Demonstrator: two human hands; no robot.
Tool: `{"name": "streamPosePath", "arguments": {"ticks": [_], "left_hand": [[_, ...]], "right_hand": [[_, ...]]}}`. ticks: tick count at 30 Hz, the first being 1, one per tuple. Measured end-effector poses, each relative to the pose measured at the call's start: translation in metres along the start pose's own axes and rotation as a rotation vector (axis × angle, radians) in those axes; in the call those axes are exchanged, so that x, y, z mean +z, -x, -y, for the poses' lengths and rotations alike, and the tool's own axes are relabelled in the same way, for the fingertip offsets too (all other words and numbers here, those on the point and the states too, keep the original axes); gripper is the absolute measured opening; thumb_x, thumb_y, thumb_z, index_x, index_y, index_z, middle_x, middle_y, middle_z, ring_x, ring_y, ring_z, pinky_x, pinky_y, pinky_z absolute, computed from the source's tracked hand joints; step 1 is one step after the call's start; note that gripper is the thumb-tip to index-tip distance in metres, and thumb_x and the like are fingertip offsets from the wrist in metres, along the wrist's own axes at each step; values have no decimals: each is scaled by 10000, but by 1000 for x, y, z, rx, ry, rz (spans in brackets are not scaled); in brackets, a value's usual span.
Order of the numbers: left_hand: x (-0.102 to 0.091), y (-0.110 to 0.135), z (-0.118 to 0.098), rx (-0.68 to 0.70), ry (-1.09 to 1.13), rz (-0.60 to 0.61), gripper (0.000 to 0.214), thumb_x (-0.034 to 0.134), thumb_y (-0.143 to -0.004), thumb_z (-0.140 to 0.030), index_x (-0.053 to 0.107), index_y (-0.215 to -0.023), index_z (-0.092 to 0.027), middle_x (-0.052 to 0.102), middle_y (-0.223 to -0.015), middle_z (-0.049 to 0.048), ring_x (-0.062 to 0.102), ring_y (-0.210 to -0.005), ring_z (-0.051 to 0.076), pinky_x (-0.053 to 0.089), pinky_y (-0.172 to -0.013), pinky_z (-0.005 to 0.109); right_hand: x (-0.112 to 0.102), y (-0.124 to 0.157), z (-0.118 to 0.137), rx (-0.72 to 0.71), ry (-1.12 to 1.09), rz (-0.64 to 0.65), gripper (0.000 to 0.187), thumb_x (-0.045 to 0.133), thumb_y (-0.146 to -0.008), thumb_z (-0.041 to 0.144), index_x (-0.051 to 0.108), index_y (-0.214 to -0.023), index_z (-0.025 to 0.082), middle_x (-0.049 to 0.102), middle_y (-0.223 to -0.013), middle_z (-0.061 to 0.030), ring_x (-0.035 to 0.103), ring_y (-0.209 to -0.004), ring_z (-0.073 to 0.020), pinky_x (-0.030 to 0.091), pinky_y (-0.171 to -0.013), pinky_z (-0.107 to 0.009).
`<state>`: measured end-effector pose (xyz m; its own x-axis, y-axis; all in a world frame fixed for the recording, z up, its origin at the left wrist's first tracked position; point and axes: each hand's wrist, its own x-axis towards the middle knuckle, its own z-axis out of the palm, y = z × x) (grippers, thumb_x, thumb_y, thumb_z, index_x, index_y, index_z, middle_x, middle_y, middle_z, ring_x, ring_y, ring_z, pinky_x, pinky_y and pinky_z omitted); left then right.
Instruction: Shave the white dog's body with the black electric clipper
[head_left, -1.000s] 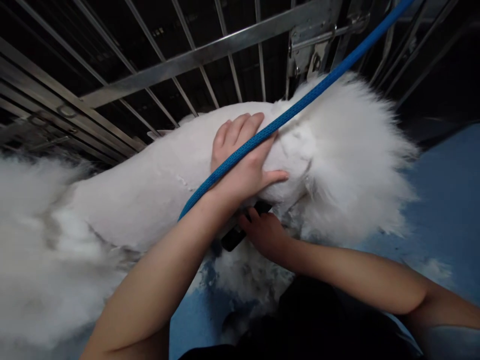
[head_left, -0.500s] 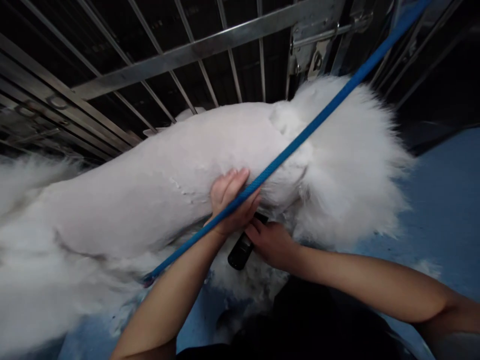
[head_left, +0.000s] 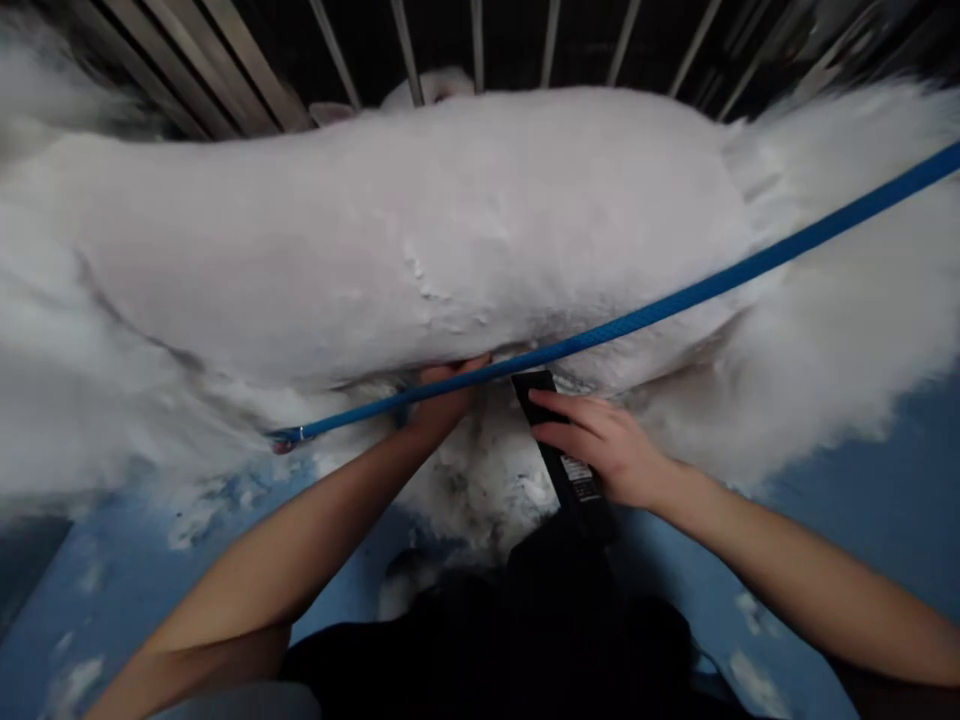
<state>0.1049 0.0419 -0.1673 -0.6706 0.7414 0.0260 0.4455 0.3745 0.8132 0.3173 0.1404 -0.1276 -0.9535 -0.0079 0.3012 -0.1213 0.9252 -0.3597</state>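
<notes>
A large animal with white fur, apparently a dog (head_left: 300, 240), stands side-on, its back and flank shorn close while fluffy fur stays at both ends. My left hand (head_left: 442, 405) reaches under the belly edge, palm against the body. One finger shows stretched out; the others are mostly hidden by the belly and the blue leash (head_left: 675, 307). In my right hand (head_left: 611, 445) is a black hair clipper (head_left: 559, 455) with a label on its side. Fingers wrap over the clipper's body, and its upper end points at the belly, just right of my left hand.
Metal cage bars (head_left: 478, 45) stand close behind the animal, with part of another white animal (head_left: 431, 88) showing through them. Loose clumps of white fur (head_left: 480, 480) lie below the belly and on the blue surface (head_left: 330, 585). The leash crosses in front of the flank.
My left hand has slid from the flank down beneath the belly edge. The clipper has drawn outward and swung, its lower end now to the right. The view has moved closer and turned.
</notes>
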Motion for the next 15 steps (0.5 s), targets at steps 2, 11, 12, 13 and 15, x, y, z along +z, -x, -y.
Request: {"name": "streamPosePath", "arguments": {"ticks": [2, 11, 12, 13, 15], "left_hand": [[-7, 5, -7, -101, 150, -94, 240, 514, -881, -412, 688, -833, -254, 756, -922, 19, 698, -950, 254, 577, -810, 392], [-22, 10, -30, -174, 258, -278, 345, 547, -778, -258, 449, -447, -262, 468, -429, -31, 509, -495, 147, 419, -498, 297], [-23, 10, -30, -176, 271, -292, 348, 546, -774, -247, 433, -444, -262, 453, -420, -32, 499, -483, 142, 403, -479, 290], [-23, 10, -29, -163, 282, -306, 355, 546, -771, -238, 412, -442, -261, 440, -411, -34, 485, -468, 136, 386, -460, 282], [-24, 9, -26, -125, 298, -331, 365, 550, -774, -233, 384, -451, -260, 432, -409, -38, 462, -447, 126, 367, -438, 271]], "right_hand": [[-9, -11, 0, -8, 2, 17, 335, 370, -992, 221, 615, -1219, 243, 547, -1425, -109, 592, -1186, -251, 524, -917, -475], [2, -34, -5, 168, -46, 183, 303, 415, -993, 275, 597, -1235, 260, 476, -1462, -25, 528, -1277, -254, 514, -956, -460], [1, -31, -2, 153, -61, 175, 299, 433, -986, 295, 596, -1234, 260, 458, -1474, -27, 515, -1294, -258, 521, -946, -449], [0, -29, 0, 130, -74, 147, 297, 454, -979, 318, 595, -1233, 257, 444, -1483, -32, 499, -1312, -263, 524, -944, -442], [1, -29, 3, 68, -90, 44, 300, 491, -966, 352, 594, -1227, 247, 432, -1490, -45, 462, -1351, -261, 508, -977, -434]]}}
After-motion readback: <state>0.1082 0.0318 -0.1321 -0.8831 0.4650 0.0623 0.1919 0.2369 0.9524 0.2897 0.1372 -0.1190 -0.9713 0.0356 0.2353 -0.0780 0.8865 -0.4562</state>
